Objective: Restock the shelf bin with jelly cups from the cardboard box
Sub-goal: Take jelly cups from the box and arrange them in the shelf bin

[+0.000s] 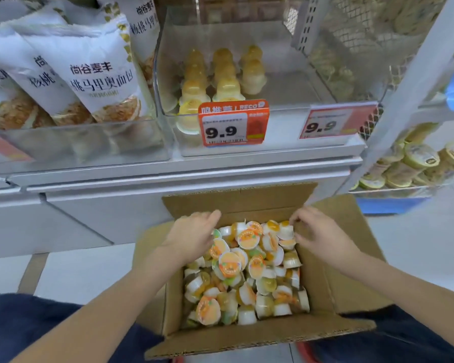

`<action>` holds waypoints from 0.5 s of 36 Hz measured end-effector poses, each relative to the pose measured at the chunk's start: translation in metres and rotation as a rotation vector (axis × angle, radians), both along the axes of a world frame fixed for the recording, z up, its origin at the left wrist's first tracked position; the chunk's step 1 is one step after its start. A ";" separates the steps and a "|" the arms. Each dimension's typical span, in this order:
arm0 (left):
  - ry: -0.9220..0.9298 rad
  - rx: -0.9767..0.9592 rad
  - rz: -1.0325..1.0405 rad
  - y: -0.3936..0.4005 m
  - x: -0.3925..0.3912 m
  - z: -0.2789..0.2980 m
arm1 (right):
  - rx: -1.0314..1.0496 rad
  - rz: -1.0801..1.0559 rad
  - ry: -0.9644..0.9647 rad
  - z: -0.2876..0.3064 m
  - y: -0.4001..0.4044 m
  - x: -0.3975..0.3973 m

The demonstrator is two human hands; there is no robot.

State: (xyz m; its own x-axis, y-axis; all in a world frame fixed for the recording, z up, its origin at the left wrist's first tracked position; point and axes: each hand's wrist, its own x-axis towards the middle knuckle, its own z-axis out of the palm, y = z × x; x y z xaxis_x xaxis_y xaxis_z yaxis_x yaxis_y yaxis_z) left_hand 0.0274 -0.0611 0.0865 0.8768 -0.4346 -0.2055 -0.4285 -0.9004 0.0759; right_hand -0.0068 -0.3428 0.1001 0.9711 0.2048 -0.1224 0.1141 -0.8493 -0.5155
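Cardboard box (pixel 333 260), near centre, flaps open: loose jelly cups (pixel 247 271) heaped inside. Left hand (pixel 192 238) spread flat on the heap; right hand (pixel 317 231) curled, pinching far-right cups. Shelf bin (pixel 286 82), far, held stacked cups.

The box (pixel 247 203) sits open at lower centre, filled with loose cups (pixel 247 268). The left hand (pixel 192 237) and right hand (pixel 317 234) rest on the pile's far edge. The bin (pixel 286 82), upper centre, holds stacked cups.
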 end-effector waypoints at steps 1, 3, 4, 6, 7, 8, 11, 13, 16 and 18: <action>0.054 0.039 0.020 0.000 -0.004 -0.016 | -0.008 -0.027 0.079 -0.014 -0.001 -0.002; 0.156 0.073 0.081 0.001 -0.012 -0.045 | -0.015 -0.083 0.192 -0.040 -0.001 -0.005; 0.207 0.063 0.127 0.001 -0.016 -0.057 | -0.015 -0.107 0.229 -0.052 -0.001 -0.006; 0.302 0.025 0.229 0.001 -0.021 -0.081 | -0.004 -0.154 0.296 -0.071 0.001 -0.007; 0.332 0.003 0.271 0.002 -0.023 -0.090 | 0.004 -0.171 0.329 -0.081 0.003 -0.008; 0.358 -0.014 0.304 0.004 -0.025 -0.099 | 0.016 -0.188 0.359 -0.090 0.005 -0.009; 0.436 -0.084 0.383 0.011 -0.029 -0.123 | 0.060 -0.249 0.441 -0.114 0.015 -0.010; 0.456 -0.128 0.483 0.013 -0.029 -0.130 | 0.124 -0.330 0.485 -0.126 0.024 -0.010; 0.421 -0.164 0.571 0.015 -0.025 -0.137 | 0.228 -0.489 0.577 -0.141 0.038 -0.005; 0.368 -0.175 0.587 0.015 -0.019 -0.141 | 0.281 -0.613 0.617 -0.152 0.047 -0.001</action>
